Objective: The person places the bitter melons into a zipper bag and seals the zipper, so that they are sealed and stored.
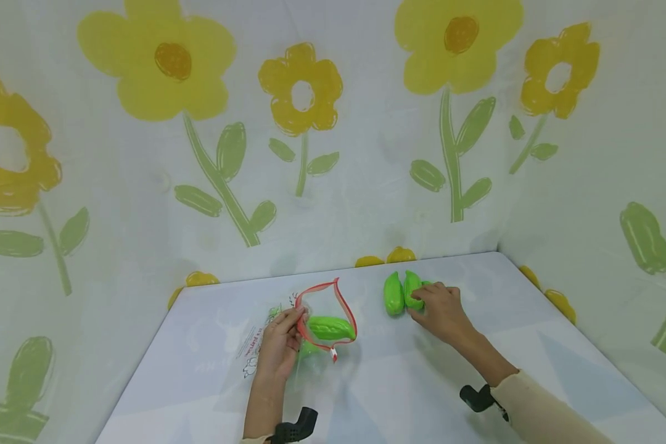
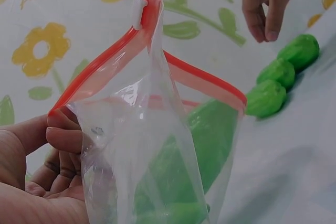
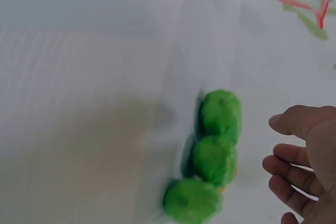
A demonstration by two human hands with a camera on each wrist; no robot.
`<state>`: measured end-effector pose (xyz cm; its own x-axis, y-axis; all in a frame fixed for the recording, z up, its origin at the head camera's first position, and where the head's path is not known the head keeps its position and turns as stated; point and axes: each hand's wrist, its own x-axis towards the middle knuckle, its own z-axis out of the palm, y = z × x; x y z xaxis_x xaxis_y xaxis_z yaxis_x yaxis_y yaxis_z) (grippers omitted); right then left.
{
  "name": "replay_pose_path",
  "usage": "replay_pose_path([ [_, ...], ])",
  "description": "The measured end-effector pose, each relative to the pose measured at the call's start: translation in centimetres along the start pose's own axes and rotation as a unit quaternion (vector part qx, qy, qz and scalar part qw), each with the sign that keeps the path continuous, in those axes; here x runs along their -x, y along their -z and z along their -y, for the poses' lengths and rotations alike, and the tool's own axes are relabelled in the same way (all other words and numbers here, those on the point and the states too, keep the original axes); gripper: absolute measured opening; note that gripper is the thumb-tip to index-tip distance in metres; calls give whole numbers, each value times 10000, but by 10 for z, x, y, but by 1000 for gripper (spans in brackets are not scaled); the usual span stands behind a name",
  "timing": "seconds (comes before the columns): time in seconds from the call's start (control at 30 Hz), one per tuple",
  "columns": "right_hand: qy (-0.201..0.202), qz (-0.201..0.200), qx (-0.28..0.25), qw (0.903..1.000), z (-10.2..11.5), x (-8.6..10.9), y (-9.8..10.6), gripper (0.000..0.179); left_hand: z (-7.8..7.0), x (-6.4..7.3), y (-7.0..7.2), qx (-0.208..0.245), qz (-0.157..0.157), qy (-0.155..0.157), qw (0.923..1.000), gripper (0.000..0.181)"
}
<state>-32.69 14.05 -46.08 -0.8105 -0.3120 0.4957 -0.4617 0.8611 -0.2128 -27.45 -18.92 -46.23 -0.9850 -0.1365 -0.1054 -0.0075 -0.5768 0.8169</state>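
Observation:
My left hand (image 1: 277, 348) pinches the edge of a clear zip bag (image 2: 123, 145) whose mouth, rimmed in red, gapes wide. A white slider (image 2: 139, 11) sits at one end of the rim. Inside the bag lies a green bitter melon (image 1: 331, 328), with more green below it through the plastic. Three more bitter melons stand in a row on the table: the left one (image 1: 393, 294), the middle one (image 1: 413, 288), and the right one (image 3: 192, 201), mostly behind my right hand (image 1: 444, 313) in the head view. That hand hovers over them, fingers loosely bent, nothing in its grasp.
The white table (image 1: 399, 382) has a pale pattern, and its far edge runs just behind the melons. A cloth backdrop (image 1: 361, 203) printed with yellow flowers surrounds it at the back and sides. Black wrist mounts (image 1: 295, 427) are strapped on both forearms.

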Motion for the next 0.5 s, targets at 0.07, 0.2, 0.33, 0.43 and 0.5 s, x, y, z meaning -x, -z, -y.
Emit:
replay_pose_path([
  [0.07,-185,106,161,9996,-7,2,1,34,0,0,0,-16,-2,-5,10000,8],
  [0.2,-493,245,433,9975,-20,6,2,41,0,0,0,-11,-10,-7,10000,8],
  [0.33,-726,314,559,9953,-29,11,1,46,0,0,0,16,-15,-8,10000,9],
  [0.43,-888,357,598,9936,-34,14,-1,50,0,0,0,-7,10,-21,10000,9],
  [0.5,-970,373,585,9929,-37,15,-3,52,0,0,0,-29,27,-33,10000,9],
])
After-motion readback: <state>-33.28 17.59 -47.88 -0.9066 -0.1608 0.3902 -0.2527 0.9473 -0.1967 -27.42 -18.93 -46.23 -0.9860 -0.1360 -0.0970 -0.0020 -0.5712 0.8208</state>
